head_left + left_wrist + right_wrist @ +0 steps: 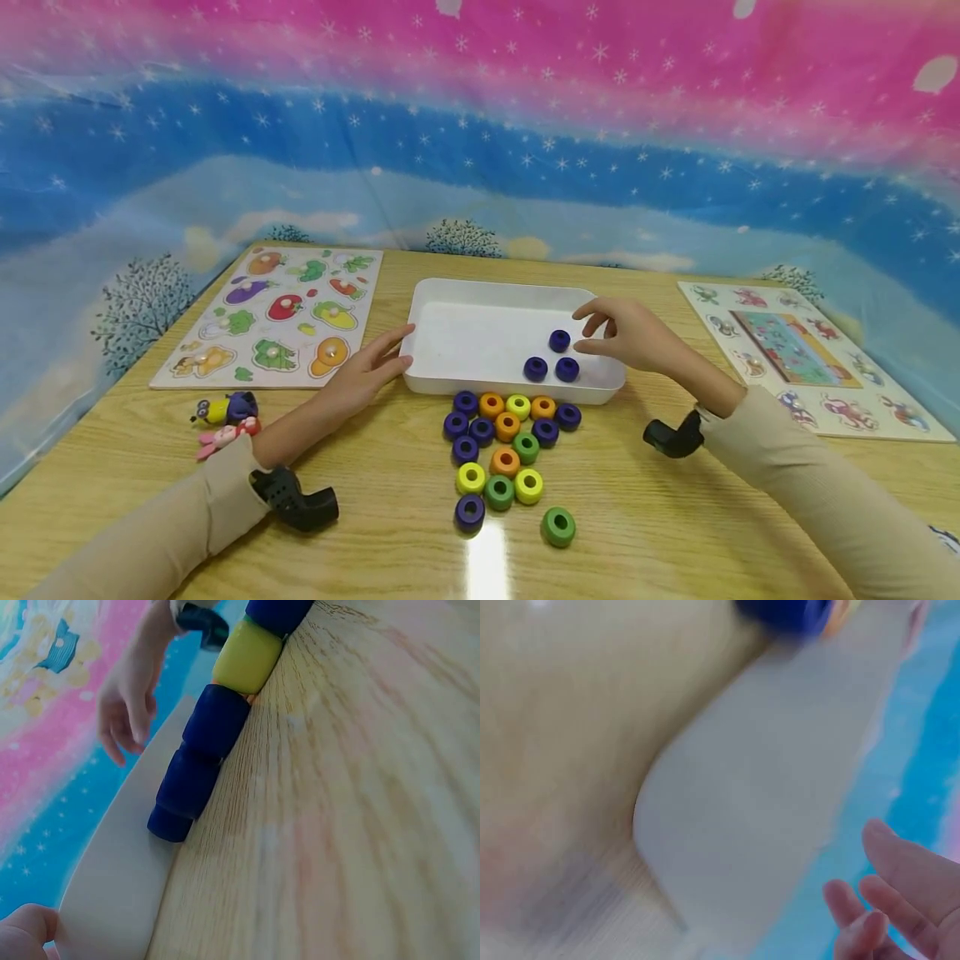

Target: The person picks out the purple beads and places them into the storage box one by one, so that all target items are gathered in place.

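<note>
A white tray [480, 387] lies on the table, and three dark blue beads [536, 368] sit near its right end. My left hand [356, 379] reaches to the tray's left end, its extended fingers and thumb at the outer wall. In the left wrist view, the thumb [31, 924] shows right at the tray's edge. Over the right end of the tray, my right hand [630, 333] hovers beside the blue beads, thumb and fingers spread apart around nothing. The right wrist view shows these loosely bent fingers [900, 896] above the tray wall [735, 802].
Several ring-shaped beads in blue, orange, yellow and green [505, 462] lie before the tray. A vegetable puzzle board [247, 342] is at the left, with two small toy figures [225, 410] below it. Another puzzle board [810, 358] lies at the right. A snowflake-patterned cloth [480, 125] hangs behind.
</note>
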`<state>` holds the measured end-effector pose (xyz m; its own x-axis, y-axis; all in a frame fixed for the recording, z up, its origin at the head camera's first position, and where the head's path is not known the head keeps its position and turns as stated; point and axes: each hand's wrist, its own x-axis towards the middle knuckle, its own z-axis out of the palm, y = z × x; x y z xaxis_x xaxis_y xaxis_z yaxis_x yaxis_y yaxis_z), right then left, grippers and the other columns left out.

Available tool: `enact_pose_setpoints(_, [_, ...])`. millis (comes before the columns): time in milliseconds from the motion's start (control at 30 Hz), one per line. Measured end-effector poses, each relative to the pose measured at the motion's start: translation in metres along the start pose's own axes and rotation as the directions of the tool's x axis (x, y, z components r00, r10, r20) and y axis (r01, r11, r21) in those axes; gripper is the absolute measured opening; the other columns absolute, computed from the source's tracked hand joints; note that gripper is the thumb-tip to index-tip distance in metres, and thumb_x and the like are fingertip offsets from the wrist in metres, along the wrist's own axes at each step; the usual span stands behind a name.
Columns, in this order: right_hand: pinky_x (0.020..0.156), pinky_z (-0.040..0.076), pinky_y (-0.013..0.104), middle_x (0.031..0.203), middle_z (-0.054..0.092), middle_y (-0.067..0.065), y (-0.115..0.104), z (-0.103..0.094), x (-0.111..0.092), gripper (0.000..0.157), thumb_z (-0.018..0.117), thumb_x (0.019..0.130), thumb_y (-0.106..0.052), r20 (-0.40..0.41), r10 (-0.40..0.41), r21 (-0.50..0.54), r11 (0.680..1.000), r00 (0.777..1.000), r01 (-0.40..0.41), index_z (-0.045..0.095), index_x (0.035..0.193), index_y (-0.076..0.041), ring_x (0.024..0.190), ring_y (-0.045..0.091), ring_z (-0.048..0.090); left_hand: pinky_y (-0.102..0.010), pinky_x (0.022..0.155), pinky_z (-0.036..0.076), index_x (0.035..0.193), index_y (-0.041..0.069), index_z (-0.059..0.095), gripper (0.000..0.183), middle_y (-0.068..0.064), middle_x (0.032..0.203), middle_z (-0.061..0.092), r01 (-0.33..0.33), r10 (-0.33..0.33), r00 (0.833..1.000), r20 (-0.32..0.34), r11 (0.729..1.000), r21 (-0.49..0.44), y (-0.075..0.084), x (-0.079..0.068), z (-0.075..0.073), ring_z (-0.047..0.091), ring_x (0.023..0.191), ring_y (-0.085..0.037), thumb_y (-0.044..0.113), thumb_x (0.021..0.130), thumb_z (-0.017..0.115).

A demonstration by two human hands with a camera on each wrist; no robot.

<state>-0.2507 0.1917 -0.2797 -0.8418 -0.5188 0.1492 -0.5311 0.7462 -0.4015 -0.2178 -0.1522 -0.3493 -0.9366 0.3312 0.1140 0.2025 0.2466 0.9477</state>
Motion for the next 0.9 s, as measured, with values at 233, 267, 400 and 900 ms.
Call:
enact_pose_setpoints(233, [0.042, 0.039, 0.023, 0.066, 0.058, -0.004, -0.021, 0.002, -0.042, 0.023, 0.06, 0.075, -0.039, 0.048, -0.024, 0.106, 0.994, 0.999, 0.019, 0.064, 0.081, -0.017, 0.048, 0.009, 0.045, -0.039, 0.095, 0.025, 0.133, 0.015, 0.028, 0.048, -0.003, 0.137, 0.017, 0.01, -0.01, 1.0, -0.006, 1.0, -0.02, -0.001, 0.002, -0.001, 0.021, 0.122, -0.023, 0.024, 0.088, 0.045])
enact_pose_setpoints(267, [0.042, 0.04, 0.023, 0.067, 0.059, -0.004, -0.023, 0.004, -0.047, 0.025, 0.059, 0.075, -0.039, 0.089, -0.016, 0.137, 0.991, 0.996, 0.004, 0.064, 0.083, -0.016, 0.048, 0.009, 0.046, -0.039, 0.095, 0.025, 0.133, 0.015, 0.028, 0.049, -0.003, 0.137, 0.017, 0.008, -0.008, 1.0, -0.002, 1.0, -0.025, -0.001, 0.002, -0.001, 0.021, 0.122, -0.023, 0.025, 0.088, 0.045])
enact_pose_setpoints(400, [0.044, 0.044, 0.027, 0.073, 0.06, -0.002, -0.025, 0.012, -0.062, 0.037, 0.059, 0.076, -0.036, 0.243, -0.008, 0.238, 0.97, 0.97, -0.052, 0.062, 0.097, -0.005, 0.05, 0.013, 0.052, -0.039, 0.095, 0.025, 0.133, 0.014, 0.028, 0.051, -0.003, 0.137, 0.017, 0.014, -0.014, 1.0, 0.007, 0.999, -0.032, 0.0, 0.002, 0.0, 0.021, 0.122, -0.023, 0.027, 0.087, 0.046])
enact_pose_setpoints(900, [0.053, 0.043, 0.022, 0.073, 0.054, -0.009, -0.031, 0.034, -0.055, 0.032, 0.065, 0.073, -0.028, 0.233, -0.072, 0.082, 0.995, 0.97, 0.055, 0.059, 0.1, -0.011, 0.063, 0.005, 0.05, -0.04, 0.096, 0.023, 0.133, 0.016, 0.028, 0.048, -0.003, 0.138, 0.017, 0.027, -0.027, 1.0, -0.004, 0.999, -0.019, 0.003, 0.0, 0.001, 0.02, 0.123, -0.023, 0.023, 0.088, 0.045])
